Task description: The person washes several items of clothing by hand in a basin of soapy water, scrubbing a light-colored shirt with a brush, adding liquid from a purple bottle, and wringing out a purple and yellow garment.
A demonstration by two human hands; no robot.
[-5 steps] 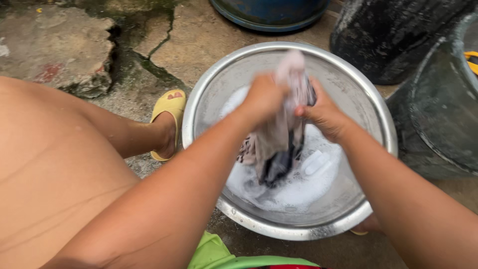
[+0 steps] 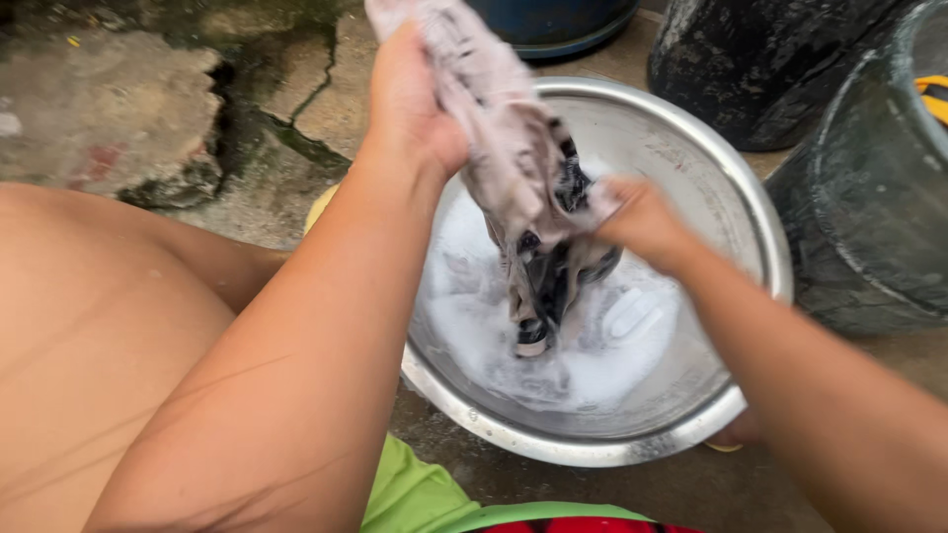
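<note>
A wet garment [image 2: 513, 168], pale pink with dark patches, hangs stretched over a round metal basin [image 2: 760, 237] holding soapy white water. My left hand [image 2: 410, 99] grips the garment's upper end, raised near the top of the view. My right hand [image 2: 642, 222] pinches the cloth lower down, above the suds. The garment's dark lower end [image 2: 538, 316] dips into the foam.
Cracked concrete ground [image 2: 109, 109] lies at the left. A dark blue tub [image 2: 553, 25] stands behind the basin, and two black containers [image 2: 750, 69] [image 2: 869, 207] stand at the right. My bare knee [image 2: 89, 336] fills the left foreground. Green cloth [image 2: 415, 494] shows at the bottom.
My left hand has lifted the garment's top end up and away from my right hand, stretching the cloth out. The right hand has dropped lower over the basin.
</note>
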